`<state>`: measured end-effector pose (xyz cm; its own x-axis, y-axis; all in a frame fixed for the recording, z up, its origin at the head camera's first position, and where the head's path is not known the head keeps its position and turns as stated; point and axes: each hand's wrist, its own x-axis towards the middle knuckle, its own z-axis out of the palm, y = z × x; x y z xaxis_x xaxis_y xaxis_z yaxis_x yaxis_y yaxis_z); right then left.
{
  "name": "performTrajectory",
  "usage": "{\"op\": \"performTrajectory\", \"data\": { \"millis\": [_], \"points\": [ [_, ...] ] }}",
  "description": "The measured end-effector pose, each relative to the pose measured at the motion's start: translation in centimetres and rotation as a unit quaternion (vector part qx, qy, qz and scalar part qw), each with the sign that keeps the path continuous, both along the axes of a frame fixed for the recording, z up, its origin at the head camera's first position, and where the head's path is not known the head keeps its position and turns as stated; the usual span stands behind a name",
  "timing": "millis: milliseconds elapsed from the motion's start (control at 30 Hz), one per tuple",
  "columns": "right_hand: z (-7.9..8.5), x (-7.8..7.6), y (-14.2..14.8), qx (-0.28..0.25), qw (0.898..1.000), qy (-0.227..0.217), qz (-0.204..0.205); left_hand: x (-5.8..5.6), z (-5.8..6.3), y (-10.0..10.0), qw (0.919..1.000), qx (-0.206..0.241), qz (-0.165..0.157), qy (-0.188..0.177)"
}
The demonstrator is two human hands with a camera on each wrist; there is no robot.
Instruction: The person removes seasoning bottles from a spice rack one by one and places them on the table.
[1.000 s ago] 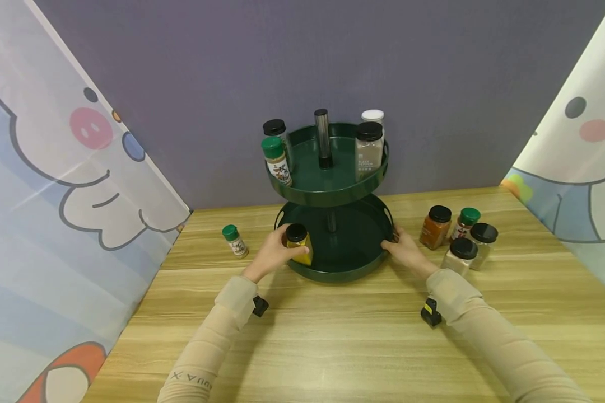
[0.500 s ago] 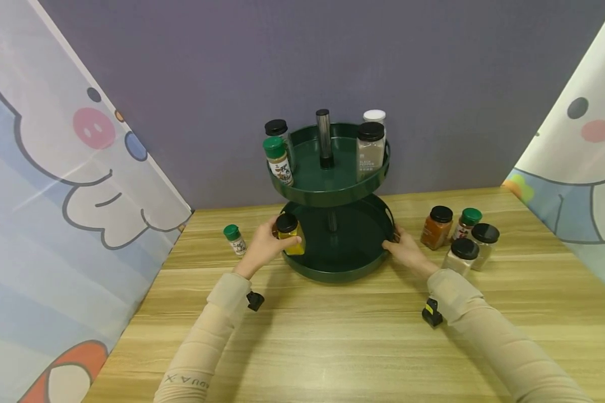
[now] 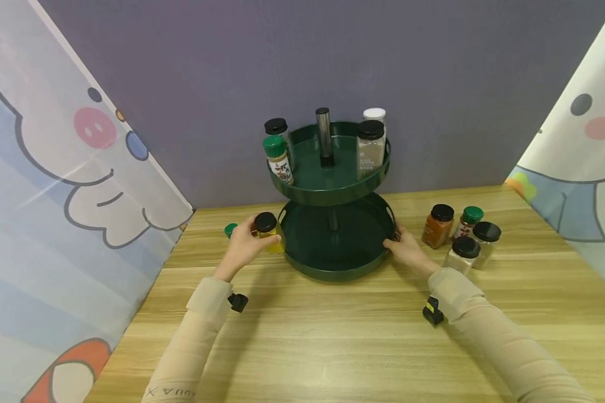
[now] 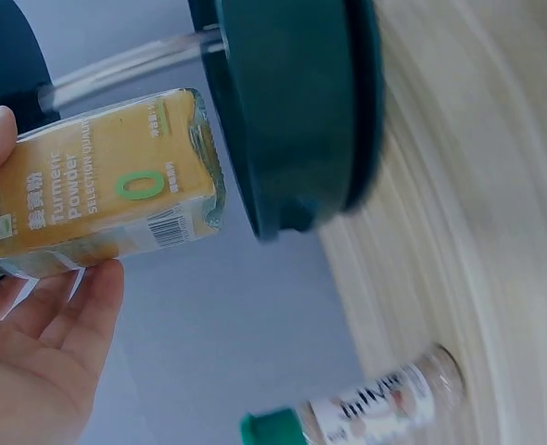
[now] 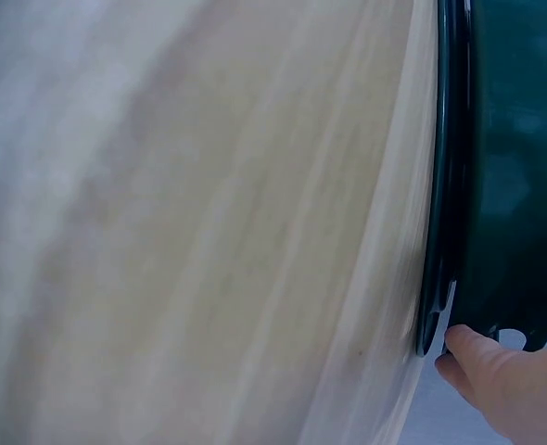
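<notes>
In the head view my left hand (image 3: 243,244) grips a square jar of yellow turmeric powder (image 4: 107,181) with a black lid, thumb on one side and fingers on the other. The jar is off the table, just left of the lower tier of a dark green two-tier spice rack (image 3: 327,274). My right hand (image 3: 408,252) holds the rim of that lower tier at its right handle cutout; in the right wrist view its fingertips are at the rim. A green-capped spice bottle (image 4: 375,413) stands on the table behind my left hand, mostly hidden in the head view.
The upper tier carries a green-capped bottle (image 3: 279,162), a black pepper jar (image 3: 370,154) and others around its central post (image 3: 324,137). Right of my right hand stand an orange-red spice jar (image 3: 438,229), a pale jar (image 3: 459,263) and others. A grey wall (image 3: 222,112) rises behind.
My left hand has lifted the turmeric jar from over the lower tier and carried it left past the rim. The right hand has stayed on the rack.
</notes>
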<state>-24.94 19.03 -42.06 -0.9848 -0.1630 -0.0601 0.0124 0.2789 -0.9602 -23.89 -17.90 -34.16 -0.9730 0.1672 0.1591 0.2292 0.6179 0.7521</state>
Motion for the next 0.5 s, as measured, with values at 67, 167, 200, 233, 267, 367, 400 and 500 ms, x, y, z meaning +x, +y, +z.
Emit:
{"op": "performTrajectory", "data": {
  "millis": [67,167,200,233,267,367,400,500],
  "points": [
    [0.1,0.0,0.0,-0.003,1.000,0.002,0.001,0.2,-0.2,-0.7,1.0000,0.000,0.003,-0.003],
    [0.1,0.1,0.0,-0.003,1.000,-0.002,0.001,0.6,-0.7,-1.8,1.0000,-0.002,0.007,-0.004],
    [0.1,0.1,0.0,0.000,1.000,-0.004,0.001,0.7,-0.8,-2.1,0.9999,-0.004,0.010,-0.004],
    [0.1,0.1,0.0,0.002,1.000,-0.005,0.001,0.8,-0.9,-2.5,0.9999,-0.008,0.014,-0.004],
    [0.1,0.1,0.0,0.004,1.000,-0.007,0.000,0.9,-1.1,-2.9,0.9998,-0.011,0.018,-0.003],
    [0.1,0.1,0.0,0.009,1.000,-0.009,-0.002,1.0,-1.5,-4.0,0.9993,-0.017,0.033,-0.005],
    [0.0,0.1,0.0,0.011,1.000,-0.008,-0.001,1.0,-1.6,-4.3,0.9991,-0.015,0.038,-0.007],
    [0.0,0.1,0.1,0.016,1.000,-0.007,-0.003,1.0,-2.1,-5.1,0.9988,-0.006,0.047,-0.015]
  ]
}}
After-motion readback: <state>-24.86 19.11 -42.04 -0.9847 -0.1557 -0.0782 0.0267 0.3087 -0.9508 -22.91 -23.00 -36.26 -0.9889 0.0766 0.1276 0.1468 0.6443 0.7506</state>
